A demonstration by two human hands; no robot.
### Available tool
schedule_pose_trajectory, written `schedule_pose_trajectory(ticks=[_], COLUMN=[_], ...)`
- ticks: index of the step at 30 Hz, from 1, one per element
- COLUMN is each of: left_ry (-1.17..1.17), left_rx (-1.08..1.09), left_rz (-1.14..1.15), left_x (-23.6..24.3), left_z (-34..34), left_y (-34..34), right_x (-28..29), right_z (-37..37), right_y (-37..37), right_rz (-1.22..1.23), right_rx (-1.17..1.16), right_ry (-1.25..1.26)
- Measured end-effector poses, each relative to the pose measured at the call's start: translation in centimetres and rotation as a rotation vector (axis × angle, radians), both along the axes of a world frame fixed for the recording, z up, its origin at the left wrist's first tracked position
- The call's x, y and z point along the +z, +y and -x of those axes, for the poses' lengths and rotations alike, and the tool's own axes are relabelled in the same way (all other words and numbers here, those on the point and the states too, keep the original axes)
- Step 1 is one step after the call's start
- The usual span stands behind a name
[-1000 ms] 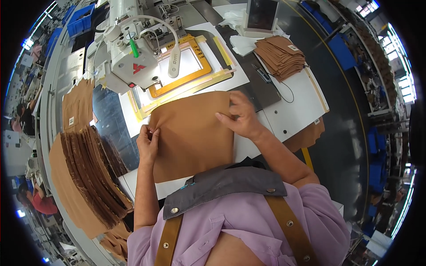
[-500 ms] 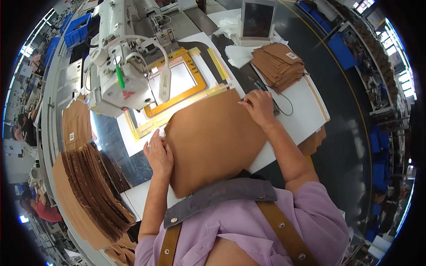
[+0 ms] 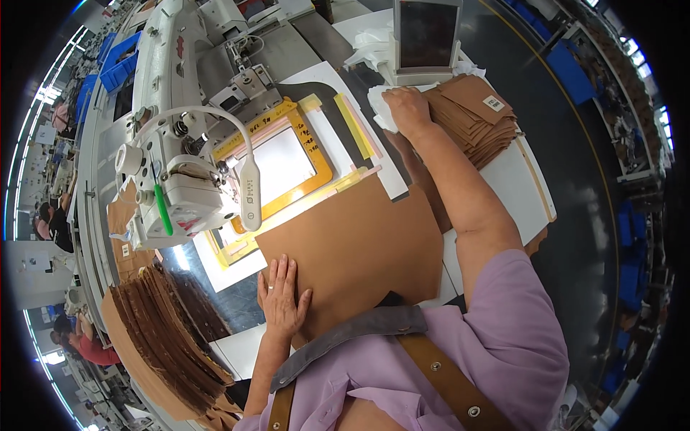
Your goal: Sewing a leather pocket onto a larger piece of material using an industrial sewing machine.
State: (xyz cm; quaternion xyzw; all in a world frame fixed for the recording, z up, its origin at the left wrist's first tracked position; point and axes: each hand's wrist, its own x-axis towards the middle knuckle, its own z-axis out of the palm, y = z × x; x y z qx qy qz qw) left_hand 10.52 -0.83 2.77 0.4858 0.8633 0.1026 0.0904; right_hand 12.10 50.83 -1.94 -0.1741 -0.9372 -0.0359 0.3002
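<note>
A large brown fabric panel [image 3: 359, 251] lies in front of me, its near edge at my waist. My left hand [image 3: 284, 298] rests flat on its left part, fingers spread, a ring on one finger. My right hand [image 3: 408, 111] is stretched to the far right, fingers bent down on a soft white sheet [image 3: 381, 106], beside a pile of brown fabric pieces [image 3: 471, 115]. The fingertips are partly hidden. Beyond the panel, a yellow-orange frame [image 3: 323, 161] lies under the sewing machine head [image 3: 190, 190], around a brightly lit white area.
At left is a thick stack of brown fabric panels [image 3: 162, 334], with more brown pieces [image 3: 122, 241] behind it. A dark screen [image 3: 426, 36] stands at the back right. A blue crate [image 3: 118, 65] is at the far left. People work at the left edge.
My right hand has left the panel's far right corner and reached away to the white sheet. My left hand has gone from the panel's left edge to flat on top. The view has shifted slightly.
</note>
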Motion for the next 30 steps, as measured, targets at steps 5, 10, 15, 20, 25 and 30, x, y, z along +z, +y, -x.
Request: schedule_pose_trajectory(ticks=[5,10,15,20,25,30], left_ry=[-0.051,-0.009,0.000,-0.844,-0.848,-0.322], left_rx=[-0.133,-0.069,0.062,0.598,0.674,0.656], left_rz=[0.005,-0.248,-0.571,-0.786,-0.768,-0.864], left_x=[1.4,3.4,2.7,-1.1,-2.0,-4.2], left_z=[-1.1,0.3,2.9,4.5,6.2,7.2], left_y=[-1.6,-0.6,4.2,10.1,9.0,7.2], right_x=[0.8,2.2,6.1,4.8,4.0,2.9], right_z=[0.0,-0.8,-1.1,-2.6,-3.3,-4.4], right_y=[0.5,-0.4,-12.6,-23.2,-24.9,-24.5], right_rz=[-0.016,0.081,0.077,0.206,0.240,0.223], right_rx=[0.068,0.065,0.411,0.712,0.697,0.623], right_ry=[0.012,0.072,0.211,0.079,0.002,-0.202])
